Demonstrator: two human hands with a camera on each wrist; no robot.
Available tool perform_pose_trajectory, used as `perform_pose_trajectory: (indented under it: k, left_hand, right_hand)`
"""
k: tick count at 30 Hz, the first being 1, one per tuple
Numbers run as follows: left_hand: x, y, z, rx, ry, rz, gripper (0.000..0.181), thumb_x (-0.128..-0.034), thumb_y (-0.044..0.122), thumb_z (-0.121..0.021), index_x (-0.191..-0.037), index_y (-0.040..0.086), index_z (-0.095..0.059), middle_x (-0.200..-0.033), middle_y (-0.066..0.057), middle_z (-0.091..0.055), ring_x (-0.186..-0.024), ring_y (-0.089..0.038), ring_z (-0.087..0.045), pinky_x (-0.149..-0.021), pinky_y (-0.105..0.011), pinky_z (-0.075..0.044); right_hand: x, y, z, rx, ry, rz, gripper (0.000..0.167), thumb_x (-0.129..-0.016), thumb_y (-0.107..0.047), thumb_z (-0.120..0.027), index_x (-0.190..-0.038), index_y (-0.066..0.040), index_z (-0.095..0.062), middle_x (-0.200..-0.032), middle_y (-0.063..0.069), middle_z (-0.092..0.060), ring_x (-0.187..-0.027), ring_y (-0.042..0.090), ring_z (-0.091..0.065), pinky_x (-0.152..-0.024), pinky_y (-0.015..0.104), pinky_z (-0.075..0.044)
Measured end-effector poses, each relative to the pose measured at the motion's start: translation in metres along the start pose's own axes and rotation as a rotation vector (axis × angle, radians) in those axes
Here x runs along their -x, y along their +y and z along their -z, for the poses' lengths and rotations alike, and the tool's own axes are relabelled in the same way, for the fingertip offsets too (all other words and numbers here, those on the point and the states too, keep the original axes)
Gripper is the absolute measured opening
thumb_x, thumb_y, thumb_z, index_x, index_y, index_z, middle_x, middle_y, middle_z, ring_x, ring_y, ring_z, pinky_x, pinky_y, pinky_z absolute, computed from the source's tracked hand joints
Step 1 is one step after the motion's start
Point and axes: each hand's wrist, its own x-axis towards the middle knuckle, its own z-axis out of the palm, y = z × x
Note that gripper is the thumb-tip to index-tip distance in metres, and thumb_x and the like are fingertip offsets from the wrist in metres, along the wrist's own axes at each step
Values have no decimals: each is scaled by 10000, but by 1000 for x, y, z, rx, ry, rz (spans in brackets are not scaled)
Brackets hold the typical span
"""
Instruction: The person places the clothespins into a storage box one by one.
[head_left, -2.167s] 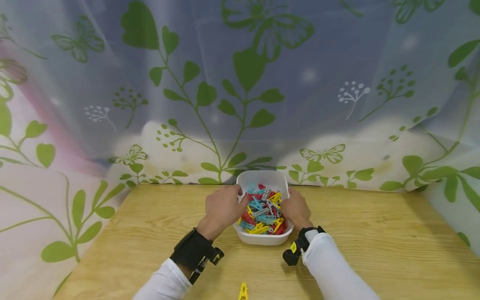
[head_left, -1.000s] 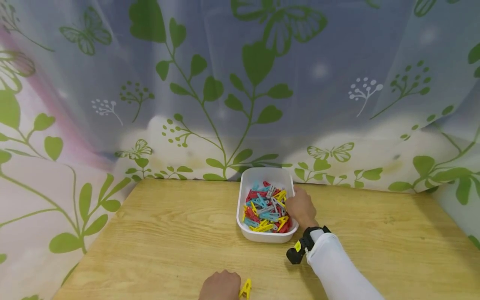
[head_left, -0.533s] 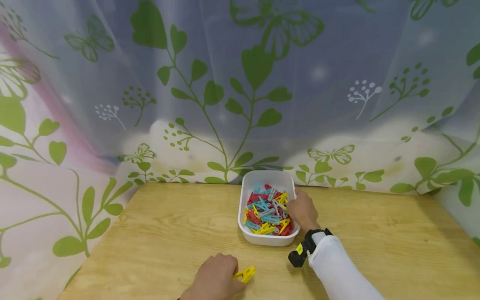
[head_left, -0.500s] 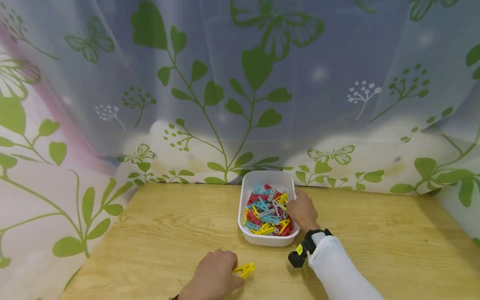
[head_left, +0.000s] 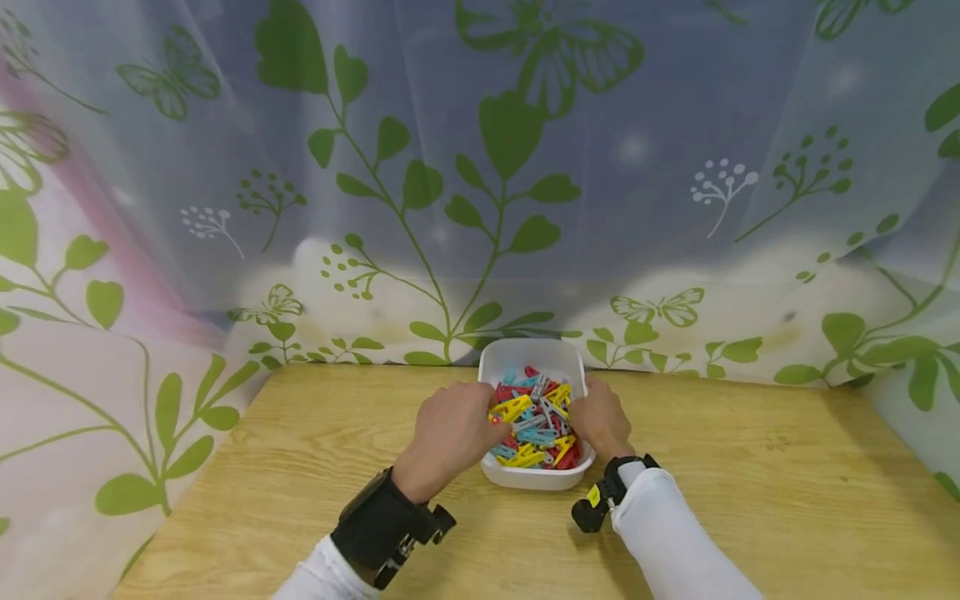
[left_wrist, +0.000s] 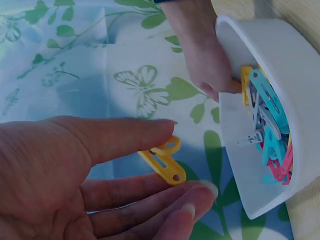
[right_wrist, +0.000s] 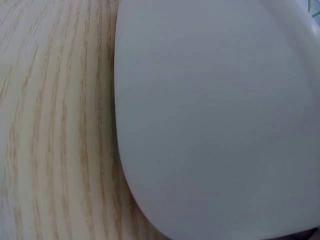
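A yellow clothespin (head_left: 512,408) is pinched between the thumb and fingers of my left hand (head_left: 453,429). In the head view it appears over the left rim of a white plastic tub (head_left: 534,480). The left wrist view shows the clothespin (left_wrist: 173,172) clear of the tub's wall (left_wrist: 300,75). My right hand (head_left: 602,419) grips the tub's right rim, its fingers partly hidden. Inside the tub lies a pile of red, blue, yellow and grey clothespins (head_left: 536,436). Only the tub's outer wall (right_wrist: 215,120) fills the right wrist view, without the hand.
The tub stands on a wood-grain table (head_left: 360,417), close to its back edge. Behind it hangs a curtain (head_left: 630,208) printed with leaves and butterflies, which also covers the left and right sides.
My left hand left the tub, picked up the yellow clothespin from the table's front and carried it forward to the tub. The right hand stayed at the right rim.
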Motion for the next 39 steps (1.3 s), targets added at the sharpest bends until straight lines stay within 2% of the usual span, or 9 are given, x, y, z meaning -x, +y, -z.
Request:
perform_pose_trajectory:
  k: [5, 8, 13, 16, 22, 28, 31, 34, 39]
  left_hand:
    - [-14, 3, -8, -74, 36, 31, 332, -784, 326, -787, -668, 162, -523, -534, 27, -381, -443, -127, -368, -420, -259, -210]
    - [-23, 2, -14, -62, 44, 41, 249, -805, 357, -766, -845, 138, -653, -622, 1, -533, -489, -143, -472, -413, -261, -287]
    - [-32, -3, -24, -10, 76, 63, 488, -833, 432, -724, -1169, 86, -649, -895, -84, -664, -648, -210, -604, -470, -318, -431]
    - [-33, -8, -28, 11, 76, 68, 465, -858, 429, -695, -1164, 81, -651, -898, -97, -663, -630, -218, -599, -467, -327, -434]
    - [-29, -16, -38, 42, 22, 98, 375, -893, 393, -643, -1104, 83, -666, -889, -91, -638, -644, -214, -587, -470, -332, -429]
    - [-20, -21, -50, 82, 55, 115, 330, -895, 359, -644, -1082, 88, -666, -969, -90, -626, -791, -244, -615, -552, -356, -473]
    - [-15, -28, -53, 117, 108, 108, 372, -906, 348, -630, -1139, 60, -652, -1081, -125, -615, -949, -296, -603, -689, -409, -503]
    - [-9, -37, -55, 151, 142, 96, 457, -913, 362, -619, -1219, 23, -605, -1226, -184, -556, -1106, -362, -537, -813, -477, -482]
    - [1, -54, -59, 189, 98, 117, 668, -888, 500, -606, -1360, 41, -496, -1441, -246, -345, -1250, -437, -403, -869, -563, -429]
  right_hand:
    - [2, -4, 2, -1, -9, -16, 500, -884, -56, -494, -1382, -35, -458, -1167, 222, -609, -977, 341, -611, -736, 508, -500]
    - [2, -5, 2, -4, -13, -23, 506, -890, -57, -493, -1393, -41, -449, -1183, 219, -603, -996, 341, -604, -755, 511, -493]
    - [1, -4, 2, 2, -17, -24, 509, -890, -60, -490, -1397, -52, -452, -1159, 210, -613, -981, 337, -604, -736, 490, -481]
    - [0, -3, 2, 3, -21, -22, 515, -886, -63, -484, -1400, -50, -449, -1151, 210, -614, -976, 339, -601, -728, 481, -479]
    - [0, -1, 2, 9, -13, -25, 502, -888, -72, -478, -1388, -38, -453, -1161, 219, -610, -982, 341, -603, -726, 480, -474]
    - [-5, 1, 3, 30, -29, -24, 487, -913, -117, -465, -1396, -50, -443, -1170, 210, -609, -968, 333, -610, -704, 469, -469]
    - [-7, 2, 5, 35, -43, -7, 454, -976, -238, -417, -1387, -50, -452, -1195, 209, -598, -1010, 350, -601, -744, 496, -465]
    - [-6, 4, 11, 29, -101, 32, 580, -1022, -417, -276, -1400, -4, -428, -1292, 240, -532, -1138, 397, -533, -883, 543, -423]
    - [1, 9, 27, 63, -156, 84, 820, -980, -611, -138, -1463, 30, -306, -1433, 269, -376, -1295, 456, -357, -1024, 585, -282]
